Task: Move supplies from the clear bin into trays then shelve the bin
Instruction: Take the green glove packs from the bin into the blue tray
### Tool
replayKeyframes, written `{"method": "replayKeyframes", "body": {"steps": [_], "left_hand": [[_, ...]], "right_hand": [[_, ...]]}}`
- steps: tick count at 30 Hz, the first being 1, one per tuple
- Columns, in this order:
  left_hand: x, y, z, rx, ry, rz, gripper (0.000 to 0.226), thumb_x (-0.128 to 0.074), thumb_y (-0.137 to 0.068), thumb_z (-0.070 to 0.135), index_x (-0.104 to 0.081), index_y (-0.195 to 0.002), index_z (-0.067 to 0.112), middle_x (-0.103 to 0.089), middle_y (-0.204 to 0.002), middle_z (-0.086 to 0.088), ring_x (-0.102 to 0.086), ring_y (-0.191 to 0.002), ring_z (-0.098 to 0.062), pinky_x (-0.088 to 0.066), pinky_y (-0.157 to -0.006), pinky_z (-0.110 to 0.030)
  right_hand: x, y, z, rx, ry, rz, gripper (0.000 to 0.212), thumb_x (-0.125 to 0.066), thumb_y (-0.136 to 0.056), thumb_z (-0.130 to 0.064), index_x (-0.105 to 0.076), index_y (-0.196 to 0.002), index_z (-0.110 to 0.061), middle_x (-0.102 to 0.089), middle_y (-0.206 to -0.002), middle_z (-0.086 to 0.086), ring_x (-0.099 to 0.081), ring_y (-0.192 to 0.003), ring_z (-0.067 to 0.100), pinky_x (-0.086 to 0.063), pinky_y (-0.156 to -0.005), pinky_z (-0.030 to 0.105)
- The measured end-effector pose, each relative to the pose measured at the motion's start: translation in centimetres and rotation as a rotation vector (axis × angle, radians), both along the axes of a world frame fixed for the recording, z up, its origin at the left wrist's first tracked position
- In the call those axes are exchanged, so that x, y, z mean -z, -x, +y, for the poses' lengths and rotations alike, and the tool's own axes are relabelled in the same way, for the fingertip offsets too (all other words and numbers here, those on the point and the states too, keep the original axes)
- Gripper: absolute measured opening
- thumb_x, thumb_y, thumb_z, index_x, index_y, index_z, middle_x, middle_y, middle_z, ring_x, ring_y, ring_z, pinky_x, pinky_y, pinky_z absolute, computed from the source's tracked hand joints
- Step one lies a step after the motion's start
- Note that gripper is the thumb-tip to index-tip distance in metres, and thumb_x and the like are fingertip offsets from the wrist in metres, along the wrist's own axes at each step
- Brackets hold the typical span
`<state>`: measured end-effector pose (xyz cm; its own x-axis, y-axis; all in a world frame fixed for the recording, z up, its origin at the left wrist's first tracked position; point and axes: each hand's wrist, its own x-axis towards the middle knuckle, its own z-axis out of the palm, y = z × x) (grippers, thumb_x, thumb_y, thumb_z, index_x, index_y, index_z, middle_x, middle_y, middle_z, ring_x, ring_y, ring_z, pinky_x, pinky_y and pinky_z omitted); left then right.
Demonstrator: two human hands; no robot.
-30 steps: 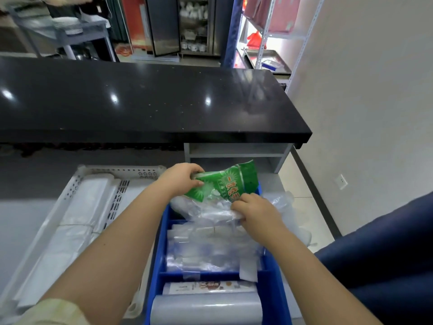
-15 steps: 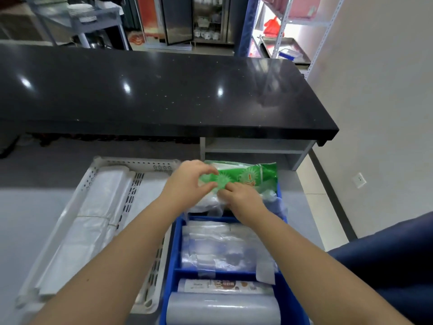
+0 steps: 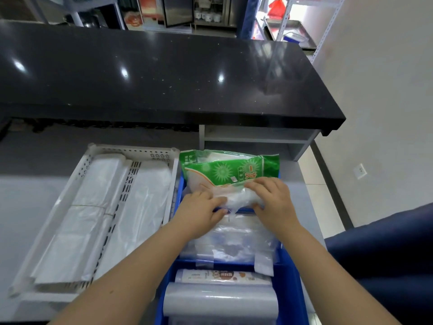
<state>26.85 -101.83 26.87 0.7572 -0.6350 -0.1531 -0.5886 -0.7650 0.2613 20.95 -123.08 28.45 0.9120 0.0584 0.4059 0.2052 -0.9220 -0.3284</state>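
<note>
Both hands are on the green packet (image 3: 225, 170). Our left hand (image 3: 199, 214) pinches its crumpled clear near edge between thumb and fingers. Our right hand (image 3: 275, 202) curls its fingers over the same edge with the thumb tucked below. Neither hand is free.

Beyond them the black counter (image 3: 164, 73) spans the view. On the grey surface below it two trays sit side by side. The white tray (image 3: 131, 150) on our left has perforated walls and holds folded white bags (image 3: 100, 207) in two long rows. The blue tray (image 3: 294, 289) on our right is split into compartments. The green packet lies across its far compartment, with the top edge propped up over the far wall. A heap of clear bags (image 3: 234, 240) fills the middle compartment. In the near one a pale roll (image 3: 220, 301) lies beside a smaller labelled packet (image 3: 222, 276).

We judge that we are in the filling step, seating this packet in the far compartment. It looks soft and springy, so it may ride up if we simply let go. The next move calls for pressing it down flat below the rim, then releasing both hands. The clear bin is out of view, so we cannot tell how much is left in it or how near the shelving step is.
</note>
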Motion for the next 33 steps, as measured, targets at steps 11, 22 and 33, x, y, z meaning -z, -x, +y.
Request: {"method": "replayKeyframes", "body": {"steps": [11, 22, 33], "left_hand": [[-0.7, 0.6, -0.6, 0.009, 0.050, -0.028, 0.049, -0.026, -0.094, 0.055, -0.043, -0.136, 0.036, -0.057, -0.127, 0.002, -0.046, -0.118, -0.022, -0.040, -0.091, -0.042], [0.2, 0.6, -1.8, -0.005, -0.081, 0.068, 0.045, -0.025, -0.095, 0.055, -0.050, -0.129, 0.038, -0.054, -0.133, 0.005, -0.042, -0.121, -0.023, -0.034, -0.095, -0.045], [-0.3, 1.4, -0.1, -0.048, -0.086, 0.054, 0.049, -0.028, -0.096, 0.055, -0.047, -0.135, 0.032, -0.056, -0.125, 0.000, -0.047, -0.117, -0.022, -0.041, -0.093, -0.043]], "right_hand": [[1.1, -3.5, 1.0, 0.182, -0.101, 0.755, 0.013, -0.057, -0.084, -0.018, -0.068, -0.088, -0.022, -0.068, -0.086, 0.000, -0.060, -0.073, 0.021, -0.051, -0.064, 0.032], [-0.7, -0.4, -0.6, 0.051, -0.219, 0.301, 0.031, -0.069, -0.082, -0.013, -0.066, -0.111, -0.024, -0.066, -0.111, -0.004, -0.056, -0.102, 0.018, -0.048, -0.085, 0.033], [1.6, -0.3, 0.9, -0.038, 0.077, 0.678, 0.061, -0.029, -0.084, -0.072, -0.055, -0.121, -0.031, -0.062, -0.117, -0.006, -0.052, -0.105, 0.019, -0.045, -0.085, 0.043]]}}
